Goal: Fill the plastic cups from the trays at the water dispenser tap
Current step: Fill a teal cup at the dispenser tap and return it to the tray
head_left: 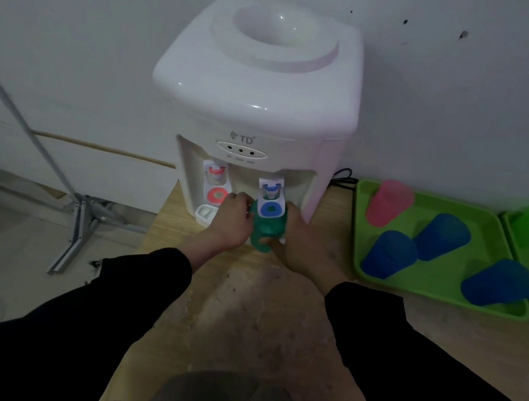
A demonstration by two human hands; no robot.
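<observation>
— What have the fingers got?
— Both sets curl round one translucent green cup [263,231]: left hand [234,218] at its 9 o'clock, right hand [298,240] at 3 (thumb across the front).
— Where's the cup?
— Under the blue tap [270,208] of the glossy white dispenser [255,95]. At 3 o'clock, a green tray [355,235] holds tapered blue cups [389,255] and a pink cup [389,202] on the scuffed wooden counter [257,303].

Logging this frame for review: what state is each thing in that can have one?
Green cup, held at the blue tap, fill unclear.
Left hand, grips the green cup.
Right hand, grips the green cup.
Blue tap, flow not visible.
Red tap, untouched.
Water dispenser, no bottle on top.
Pink cup, on the green tray, contents unclear.
Blue cups, three on that tray, contents unclear.
</observation>
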